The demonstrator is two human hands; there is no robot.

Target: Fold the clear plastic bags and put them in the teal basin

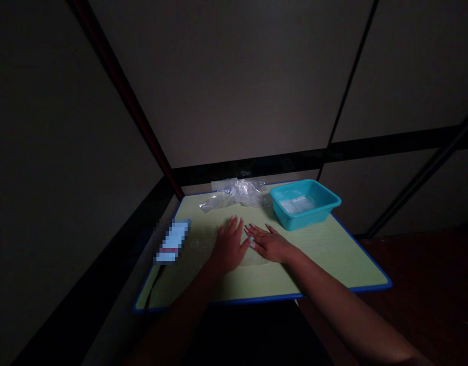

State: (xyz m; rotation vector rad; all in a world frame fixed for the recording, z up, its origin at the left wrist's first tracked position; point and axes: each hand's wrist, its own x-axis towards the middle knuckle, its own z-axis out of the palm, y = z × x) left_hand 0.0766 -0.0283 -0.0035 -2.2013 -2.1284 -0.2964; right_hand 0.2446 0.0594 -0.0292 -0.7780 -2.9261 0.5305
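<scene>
Both the left hand [229, 249] and the right hand [271, 245] lie flat, fingers extended, gripping nothing, over what looks like clear film [254, 261] directly beneath them; light, even outward strokes would probably smooth it best. Just beyond the right hand, a turquoise basin [307, 218] holds pale, sheet-like material [298, 204].

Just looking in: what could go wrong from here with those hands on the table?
The thin clear sheet at the left hand and right hand might wrinkle or slide under uneven pressure. The bright pixelated item sits at the left edge of the table, so a bump could knock it off. The right hand might also nudge the nearby teal basin.
</scene>
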